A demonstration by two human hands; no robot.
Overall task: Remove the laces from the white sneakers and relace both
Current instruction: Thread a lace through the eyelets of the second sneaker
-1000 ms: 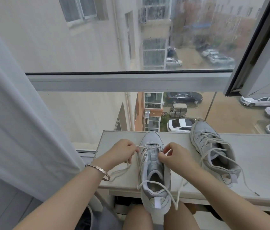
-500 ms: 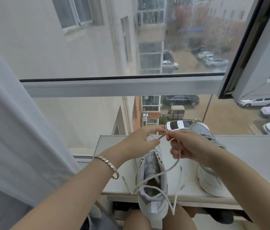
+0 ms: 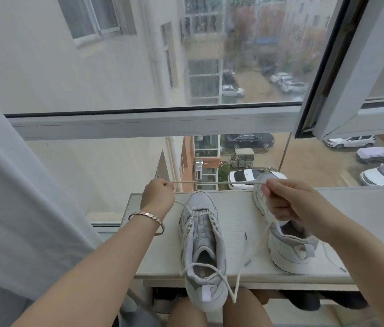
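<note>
Both hands have drawn apart since half a second ago, when they met above the toe of the near sneaker (image 3: 201, 244); a length of lace (image 3: 212, 182) now runs taut between them, beyond that toe.

Head view: the left hand (image 3: 156, 197), left of the near sneaker's toe, is curled in a fist around the lace. The right hand (image 3: 283, 201), right of the toe, pinches the lace between thumb and fingers. From the left fist the lace drops to the eyelets at the near sneaker's toe. From the right hand it falls loose past the sneaker's right side and hangs off the ledge (image 3: 238, 220) by its heel. Another slack loop lies across the near sneaker's opening.

That sneaker lies on the ledge, toe to the window, heel overhanging toward the knees. The second sneaker (image 3: 287, 244) lies to its right, its front hidden behind the right hand, so I cannot tell how it is laced.

By my reading the job is at an early stage. Only the lowest eyelets of the near sneaker seem to hold lace, and the upper ones look bare. Whether the lace is coming out or going back in I cannot tell. The second sneaker looks yet to be dealt with.
</note>
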